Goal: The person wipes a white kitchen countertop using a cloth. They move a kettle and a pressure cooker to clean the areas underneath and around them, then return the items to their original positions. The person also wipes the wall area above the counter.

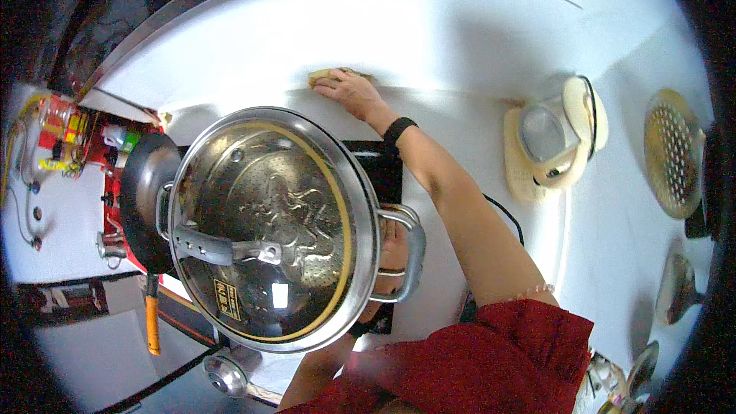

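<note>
My right hand presses a folded yellowish cloth where the white counter meets the upright white panel. A black band circles that wrist. In front of me is a large stainless-steel pot with a domed glass lid, its grey lid handle uppermost. My left hand is at the pot's right side, its fingers seen through the loop of the grey side handle; part of the hand is hidden by the pot. Below the pot shows a black cooktop plate.
A dark wok with an orange handle stands to the left. A cream countertop appliance with a black cord is at the right. A perforated skimmer and a ladle are along the right wall. Near bottom left lies a metal lid.
</note>
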Tool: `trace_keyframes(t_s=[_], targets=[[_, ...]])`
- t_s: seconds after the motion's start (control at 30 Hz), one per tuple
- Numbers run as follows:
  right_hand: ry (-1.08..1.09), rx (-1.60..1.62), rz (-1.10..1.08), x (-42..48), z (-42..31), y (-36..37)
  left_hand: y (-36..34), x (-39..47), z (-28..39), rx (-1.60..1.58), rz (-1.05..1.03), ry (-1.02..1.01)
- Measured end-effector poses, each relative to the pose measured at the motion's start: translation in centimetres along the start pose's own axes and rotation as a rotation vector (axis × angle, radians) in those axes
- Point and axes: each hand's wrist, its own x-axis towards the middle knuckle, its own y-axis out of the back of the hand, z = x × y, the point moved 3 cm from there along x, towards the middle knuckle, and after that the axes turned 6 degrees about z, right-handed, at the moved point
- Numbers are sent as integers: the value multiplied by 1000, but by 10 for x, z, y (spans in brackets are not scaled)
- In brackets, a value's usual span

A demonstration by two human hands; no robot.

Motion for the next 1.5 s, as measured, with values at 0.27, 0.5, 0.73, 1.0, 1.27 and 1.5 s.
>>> trace_keyframes(t_s=[0.27, 0.5, 0.73, 1.0, 1.27, 1.5], targets=[[-295, -73, -69, -90, 57, 66, -39, -12, 17, 207, -135, -212], [-586, -52, 2, -152, 81, 151, -88, -27, 21, 291, -540, -239], [-974, 524, 317, -176, 51, 205, -57, -4, 23, -432, -574, 193], [-1133, 1478, 406, -217, -25, 263, -7, 48, 47, -1539, 20, 597], [-959, 1175, 516, -264, -45, 263, 43, 64, 75, -1791, -13, 601], [-1108, 1826, 570, -257, -91, 259, 51, 53, 93, -1670, -48, 474]])
